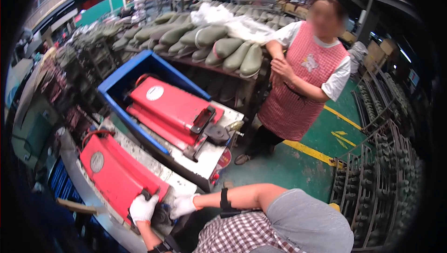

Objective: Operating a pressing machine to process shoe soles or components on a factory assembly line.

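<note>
My left hand [142, 208], in a white knit glove, closes around a black handle [147, 194] at the near end of a long red-covered machine [114, 173]. My right hand [184, 206], gloved alike, reaches down beside dark rounded metal parts [162, 214] at that same end. Its fingertips are hard to make out, so I cannot tell whether it grips anything. The red cover carries an oval pale label and has a red hose at its far end. A second red machine [167, 106] of the same kind lies beyond, partly inside a blue open-sided bin [125, 73].
A person in a pink checked apron [298, 85] stands across from me, hands together. Green boot-shaped forms [228, 50] fill a rack behind, partly under clear plastic sheeting [233, 22]. Metal racks [372, 183] stand on the right. Yellow lines [309, 152] mark the green floor [260, 174].
</note>
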Motion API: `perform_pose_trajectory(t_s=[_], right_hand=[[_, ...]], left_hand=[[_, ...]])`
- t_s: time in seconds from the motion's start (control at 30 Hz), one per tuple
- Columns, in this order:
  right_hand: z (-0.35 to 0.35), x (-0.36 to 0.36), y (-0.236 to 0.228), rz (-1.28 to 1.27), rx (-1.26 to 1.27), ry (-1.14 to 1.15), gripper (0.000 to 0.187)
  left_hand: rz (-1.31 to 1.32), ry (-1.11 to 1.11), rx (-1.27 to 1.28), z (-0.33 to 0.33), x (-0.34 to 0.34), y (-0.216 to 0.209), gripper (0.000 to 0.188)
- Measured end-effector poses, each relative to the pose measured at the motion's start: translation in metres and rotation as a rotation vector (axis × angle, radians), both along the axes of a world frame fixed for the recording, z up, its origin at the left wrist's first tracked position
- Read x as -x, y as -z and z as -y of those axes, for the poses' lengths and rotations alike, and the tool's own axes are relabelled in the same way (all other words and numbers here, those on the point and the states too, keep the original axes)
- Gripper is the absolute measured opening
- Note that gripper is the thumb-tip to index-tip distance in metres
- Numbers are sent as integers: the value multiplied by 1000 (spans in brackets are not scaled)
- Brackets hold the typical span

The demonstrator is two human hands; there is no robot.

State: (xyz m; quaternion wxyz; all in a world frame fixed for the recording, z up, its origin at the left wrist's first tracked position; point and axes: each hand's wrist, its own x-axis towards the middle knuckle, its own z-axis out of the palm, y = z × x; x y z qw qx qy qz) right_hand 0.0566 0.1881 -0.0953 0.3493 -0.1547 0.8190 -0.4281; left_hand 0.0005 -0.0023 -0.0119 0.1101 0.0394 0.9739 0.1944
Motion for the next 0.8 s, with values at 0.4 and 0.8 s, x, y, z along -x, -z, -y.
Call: perform_pose_trajectory(t_s=[0.4,0.8], right_hand=[[-6,-7,-25,-92,-57,68,61],[-7,-4,-32,297,103,156,47]], left_hand=[[63,22,60,-7,1,-13,60],[79,69,38,-3,-2,-17,65]])
